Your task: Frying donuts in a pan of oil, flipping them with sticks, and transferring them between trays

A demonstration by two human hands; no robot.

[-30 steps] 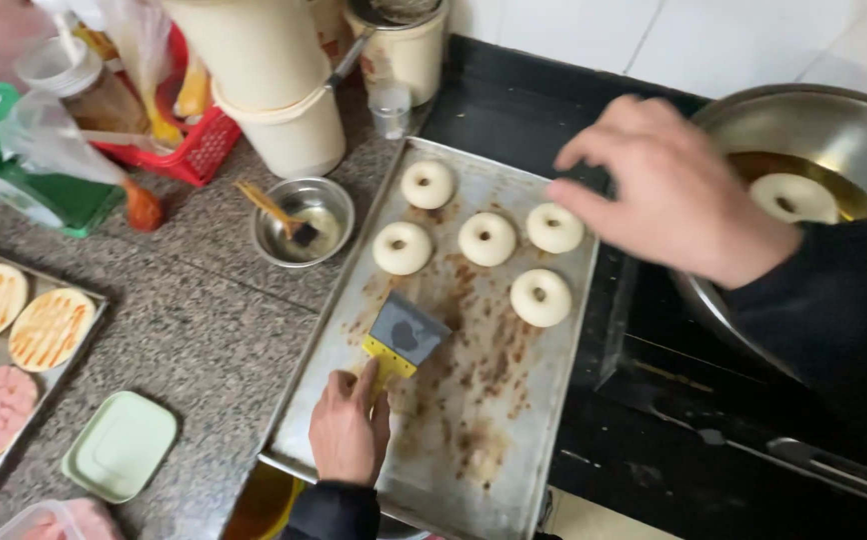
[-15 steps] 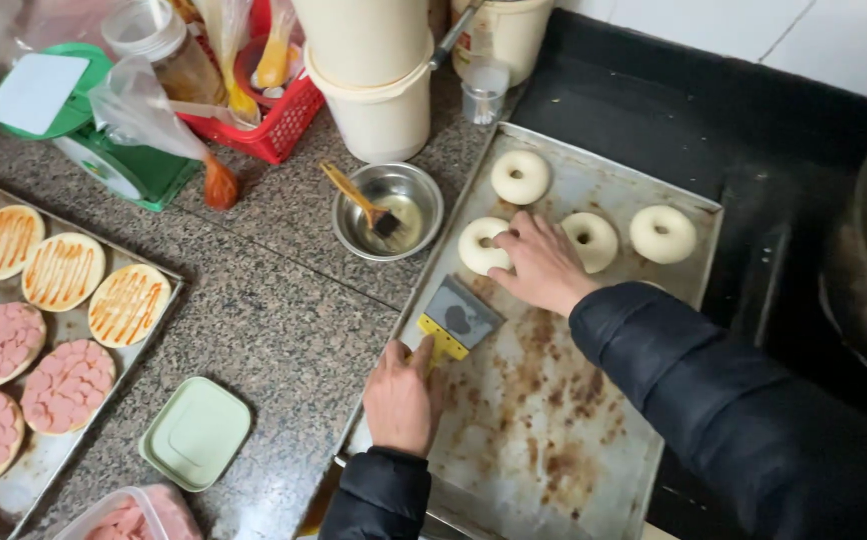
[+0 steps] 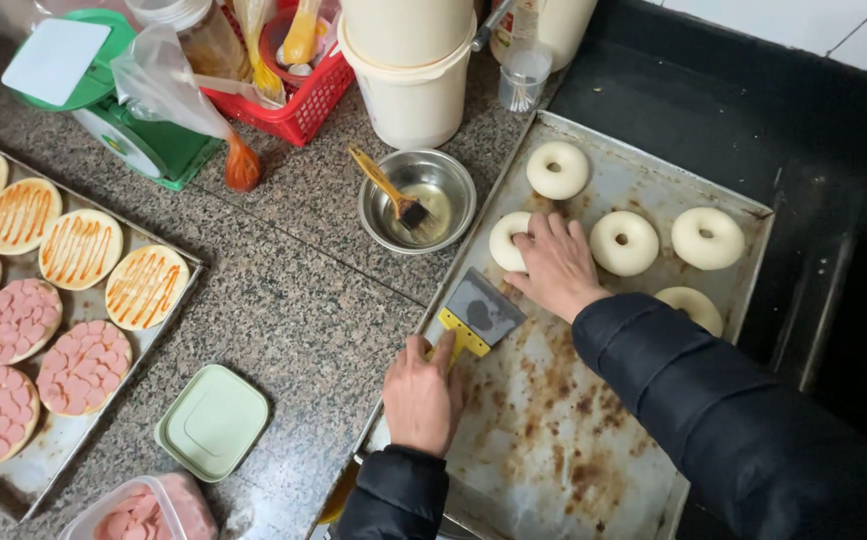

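Speckled granite counter (image 3: pixel 284 290) beside a black stove (image 3: pixel 834 300). Greasy, rust-stained baking tray (image 3: pixel 554 440) carrying pale dough rings. Left hand (image 3: pixel 424 395), fingers wrapped round the yellow handle of a metal scraper (image 3: pixel 479 312). Right hand (image 3: pixel 557 265), fingers pressed together, resting on one smooth dough ring (image 3: pixel 507 240) at the tray's left edge.

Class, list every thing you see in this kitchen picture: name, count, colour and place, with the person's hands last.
dough rings: five, white, on tray
baking tray: one, grey, stained, right
scraper: one, yellow handle, on tray
steel bowl: one, holds a brush
bucket: one, cream, top
red basket: one, top
green scale: one, top left
topped flatbreads: several, left tray
green lid: one, counter
left hand: holds scraper
right hand: on a dough ring
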